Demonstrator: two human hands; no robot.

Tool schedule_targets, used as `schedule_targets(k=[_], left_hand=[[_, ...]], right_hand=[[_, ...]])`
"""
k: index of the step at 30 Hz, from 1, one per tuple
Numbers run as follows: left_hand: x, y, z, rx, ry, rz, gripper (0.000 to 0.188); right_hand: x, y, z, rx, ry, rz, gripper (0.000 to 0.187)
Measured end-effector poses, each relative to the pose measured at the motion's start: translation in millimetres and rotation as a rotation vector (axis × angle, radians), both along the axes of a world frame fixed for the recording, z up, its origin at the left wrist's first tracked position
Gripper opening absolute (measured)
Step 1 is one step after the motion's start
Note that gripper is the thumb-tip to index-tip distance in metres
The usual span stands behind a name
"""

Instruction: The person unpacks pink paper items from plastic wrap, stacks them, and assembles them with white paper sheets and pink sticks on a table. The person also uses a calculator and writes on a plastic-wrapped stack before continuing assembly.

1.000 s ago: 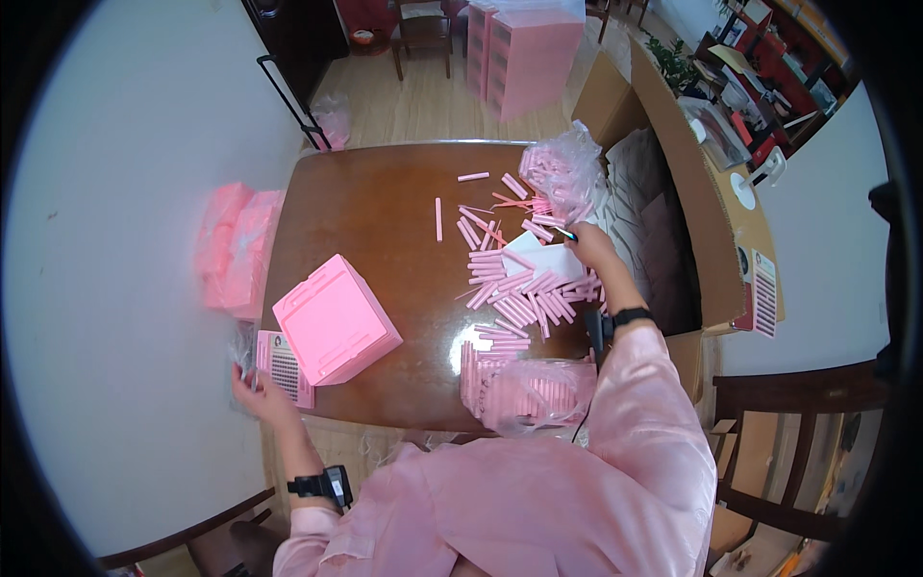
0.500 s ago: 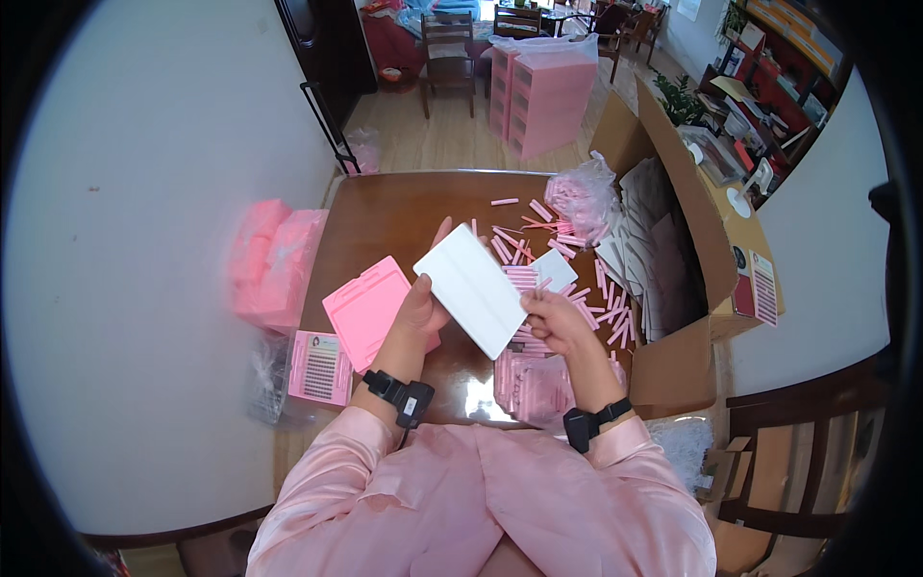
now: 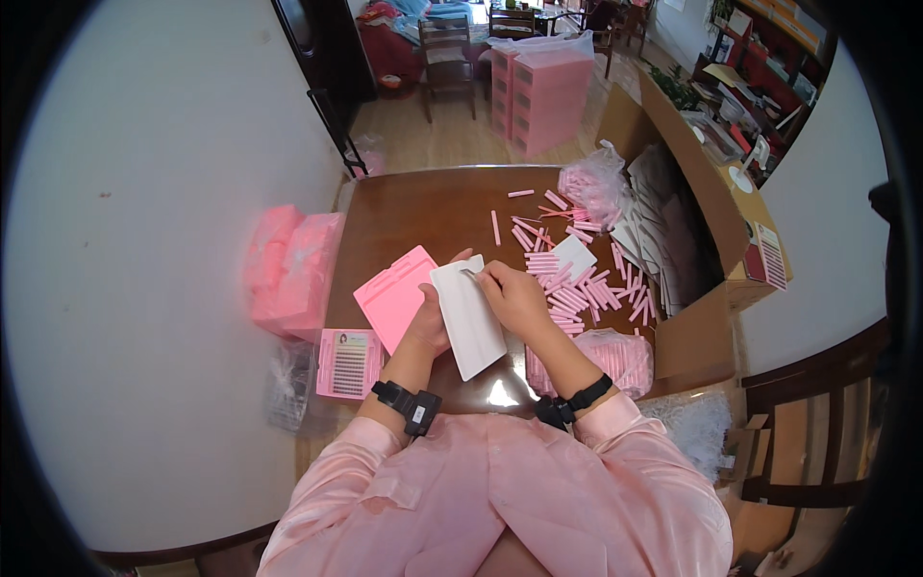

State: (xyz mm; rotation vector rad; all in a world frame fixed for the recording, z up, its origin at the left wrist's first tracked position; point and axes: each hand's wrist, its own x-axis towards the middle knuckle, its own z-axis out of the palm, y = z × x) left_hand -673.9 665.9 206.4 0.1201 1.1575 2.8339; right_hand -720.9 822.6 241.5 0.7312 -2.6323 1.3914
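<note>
White packet (image 3: 468,332): being held above the table (image 3: 413,212); pink box (image 3: 394,293) at ten o'clock.
Left hand (image 3: 430,327): half closed, being curled round the packet's nine-o'clock edge.
Right hand (image 3: 517,300): nearly closed; packet's one-o'clock end being pinched.
Pink sticks (image 3: 571,306): being seen at three o'clock.

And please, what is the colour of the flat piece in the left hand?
The flat piece is white; the head view, the only one, shows it.

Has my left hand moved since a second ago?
Yes. Judged against the brown table, your left hand moved right, from the table's left edge inward, and now holds the flat white packet.
</note>
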Motion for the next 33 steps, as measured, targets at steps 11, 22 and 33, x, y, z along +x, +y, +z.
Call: schedule_targets(k=[11,22,33], left_hand=[[-2,-54,-10,0.053,0.077,0.048,0.117],[15,-8,4,0.034,-0.019,-0.047,0.127],[14,3,-20,-0.006,0.071,0.046,0.125]], right_hand=[[10,46,6,0.237,-0.63,1.072,0.02],[22,-26,28,-0.007,-0.062,0.177,0.03],[16,-9,13,-0.11,-0.148,0.243,0.027]])
